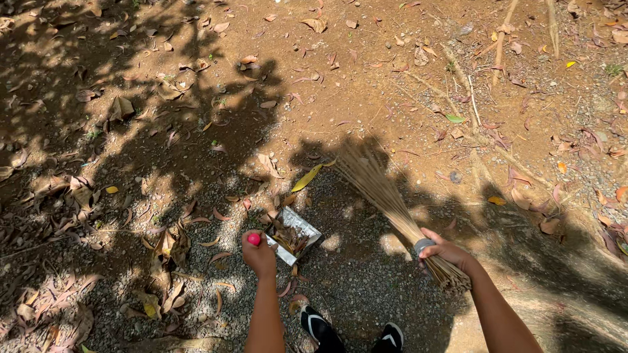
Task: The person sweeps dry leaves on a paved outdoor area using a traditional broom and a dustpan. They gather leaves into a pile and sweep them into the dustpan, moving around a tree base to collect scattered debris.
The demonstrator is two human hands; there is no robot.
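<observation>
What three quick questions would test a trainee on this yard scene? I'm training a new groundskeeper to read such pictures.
1. True or false: the right hand grips a bundled stick broom.
2. What lies in the metal dustpan?
3. The left hand holds the dustpan by: A) a red-tipped handle; B) a rope; C) its rim.

Key: 1. True. 2. Dry leaves. 3. A.
</observation>
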